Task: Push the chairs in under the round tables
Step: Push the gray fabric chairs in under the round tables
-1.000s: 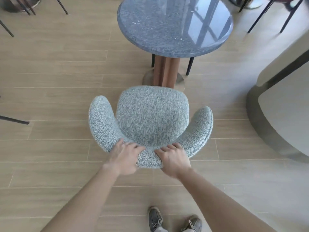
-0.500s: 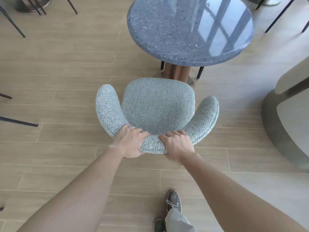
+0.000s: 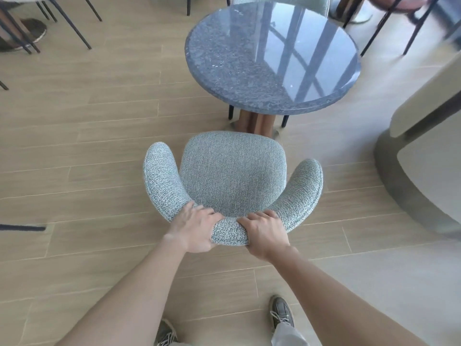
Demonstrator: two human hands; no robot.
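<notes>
A grey-green fabric chair with a curved backrest stands on the wood floor, its seat front close to the brown pedestal of the round dark stone table. The seat is still in front of the table's edge, not under the top. My left hand grips the back of the curved backrest from above. My right hand grips the same backrest just to the right. Fingers of both hands curl over the top into the seat side.
A second grey-green chair is tucked in at the table's far side. Black chair legs stand at top left, more legs at top right. A beige curved counter fills the right. A black bar juts in left.
The chair has slid forward toward the table's pedestal with both hands still gripping its backrest. I have stepped forward behind it, and the view has swung so the table sits further right.
</notes>
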